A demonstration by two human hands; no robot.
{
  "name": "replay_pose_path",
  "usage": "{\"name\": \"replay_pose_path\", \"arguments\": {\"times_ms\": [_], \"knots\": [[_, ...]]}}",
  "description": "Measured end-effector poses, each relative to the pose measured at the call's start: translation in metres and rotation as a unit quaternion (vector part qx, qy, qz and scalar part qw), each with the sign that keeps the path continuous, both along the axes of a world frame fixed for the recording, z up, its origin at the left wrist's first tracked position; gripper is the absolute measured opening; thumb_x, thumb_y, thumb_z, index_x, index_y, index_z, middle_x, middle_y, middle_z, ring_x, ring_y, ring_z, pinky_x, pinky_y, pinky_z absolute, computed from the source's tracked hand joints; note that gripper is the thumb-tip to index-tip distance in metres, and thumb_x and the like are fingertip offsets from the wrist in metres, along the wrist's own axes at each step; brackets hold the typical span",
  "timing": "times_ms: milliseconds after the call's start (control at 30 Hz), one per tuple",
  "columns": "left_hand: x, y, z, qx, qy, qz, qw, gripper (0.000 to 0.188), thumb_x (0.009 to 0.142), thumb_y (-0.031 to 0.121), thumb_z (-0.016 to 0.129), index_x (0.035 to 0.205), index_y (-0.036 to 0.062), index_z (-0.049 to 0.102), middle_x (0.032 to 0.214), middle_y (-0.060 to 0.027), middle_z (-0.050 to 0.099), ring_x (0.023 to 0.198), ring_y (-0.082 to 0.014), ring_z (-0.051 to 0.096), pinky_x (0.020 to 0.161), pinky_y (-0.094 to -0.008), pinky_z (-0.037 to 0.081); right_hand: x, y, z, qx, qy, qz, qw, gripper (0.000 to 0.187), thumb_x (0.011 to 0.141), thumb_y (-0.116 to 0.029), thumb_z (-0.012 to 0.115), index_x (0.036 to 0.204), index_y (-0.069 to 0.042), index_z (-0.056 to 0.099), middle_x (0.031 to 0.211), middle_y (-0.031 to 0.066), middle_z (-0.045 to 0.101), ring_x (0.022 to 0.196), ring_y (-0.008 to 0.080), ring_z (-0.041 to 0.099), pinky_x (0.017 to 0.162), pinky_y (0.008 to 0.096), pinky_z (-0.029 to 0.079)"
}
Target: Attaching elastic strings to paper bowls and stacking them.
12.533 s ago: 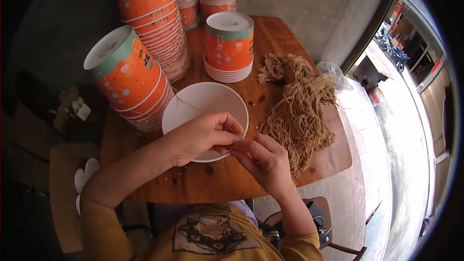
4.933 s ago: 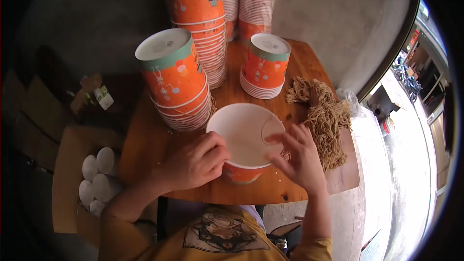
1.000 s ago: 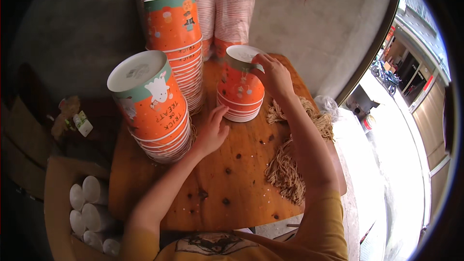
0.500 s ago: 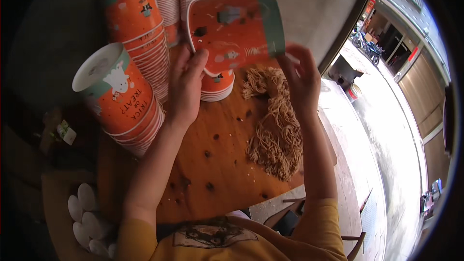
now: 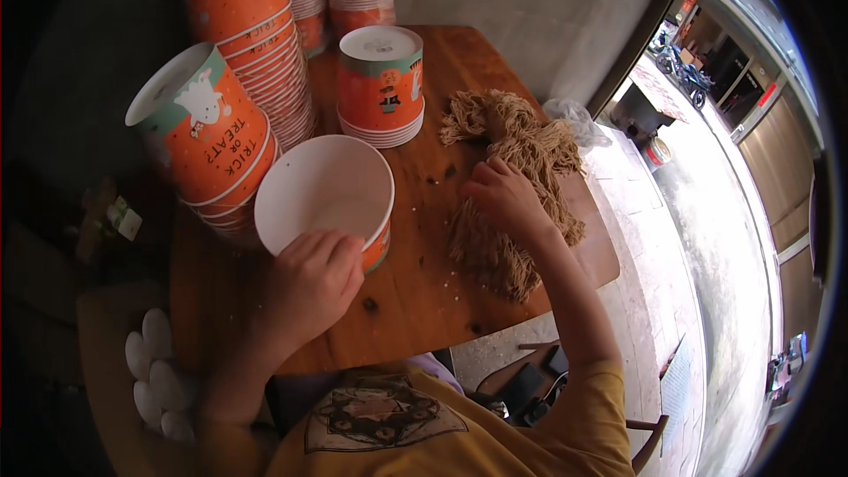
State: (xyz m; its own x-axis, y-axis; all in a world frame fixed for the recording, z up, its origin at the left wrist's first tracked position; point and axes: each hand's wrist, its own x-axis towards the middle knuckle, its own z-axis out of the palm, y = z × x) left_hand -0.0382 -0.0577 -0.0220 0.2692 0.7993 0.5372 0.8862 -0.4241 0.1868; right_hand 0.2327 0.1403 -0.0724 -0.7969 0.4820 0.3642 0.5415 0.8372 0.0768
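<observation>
An orange paper bucket [image 5: 375, 256] with a white inside stands upright on the table, its mouth toward me. My left hand [image 5: 318, 278] grips the near edge of its rim, fingers pressed together. To the right lies a bundle of tan twine cords [image 5: 526, 146], loose and tangled. My right hand [image 5: 502, 194] is on the bundle, its fingers pinched into the strands. Behind the held bucket, a short upside-down stack of similar buckets [image 5: 382, 79] shows a green band and a white bottom.
Tall nested bucket stacks [image 5: 265, 53] rise at the back left, and a leaning stack [image 5: 208, 137] is nearer. A clear plastic bag [image 5: 579, 119] lies at the wooden table's [image 5: 411, 300] right edge. White oval shapes [image 5: 159, 380] are at lower left. Grey wall [image 5: 512, 13] stands behind.
The bucket, held sideways in both hands before, has come down onto the table, mouth up. My right hand has left it and moved down to the twine; my left hand stays on the rim.
</observation>
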Motion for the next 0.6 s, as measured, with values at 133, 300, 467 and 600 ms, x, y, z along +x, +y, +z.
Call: {"name": "replay_pose_path", "arguments": {"times_ms": [133, 300, 467, 600], "knots": [[0.004, -0.003, -0.005, -0.008, 0.012, -0.016, 1.0, 0.018, 0.081, 0.002, 0.064, 0.097, 0.0018, 0.057, 0.085, -0.0122, 0.059, 0.076, -0.0331, 0.059, 0.071, -0.0425, 0.05, 0.0, 0.017, -0.01, 0.021, -0.021, 0.032, 0.999, 0.012, 0.077, -0.01, 0.06, 0.088, -0.014, 0.064, 0.093, 0.0045, 0.054, 0.095, 0.0259, 0.054, 0.081, 0.0371, 0.049], [0.009, -0.007, -0.001, 0.011, 0.014, -0.007, 1.0, 0.029, 0.081, 0.001, 0.066, 0.109, 0.0026, 0.059, 0.098, -0.0134, 0.058, 0.087, -0.0333, 0.059, 0.077, -0.0417, 0.051, -0.001, 0.003, 0.0, -0.038, 0.015, 0.011, 0.999, 0.014, 0.075, -0.008, 0.064, 0.088, -0.013, 0.064, 0.098, 0.0052, 0.056, 0.098, 0.0274, 0.053, 0.083, 0.0385, 0.049], [0.034, -0.026, -0.002, 0.031, -0.193, -0.084, 0.977, 0.049, 0.08, -0.002, 0.068, 0.126, 0.002, 0.053, 0.118, -0.014, 0.057, 0.108, -0.0322, 0.059, 0.093, -0.0404, 0.05, -0.019, -0.067, 0.041, -0.044, 0.181, 0.034, 0.982, 0.021, 0.071, -0.005, 0.069, 0.089, -0.009, 0.06, 0.105, 0.0091, 0.058, 0.101, 0.0323, 0.052, 0.088, 0.0424, 0.049], [0.057, -0.031, -0.013, -0.042, -0.296, -0.088, 0.95, 0.052, 0.085, -0.001, 0.067, 0.132, -0.0003, 0.047, 0.123, -0.0159, 0.056, 0.112, -0.0285, 0.059, 0.092, -0.0377, 0.05, -0.035, -0.123, 0.048, -0.141, 0.227, 0.117, 0.957, 0.021, 0.072, -0.004, 0.07, 0.09, -0.007, 0.059, 0.107, 0.0106, 0.059, 0.099, 0.0346, 0.054, 0.085, 0.042, 0.048]]}}
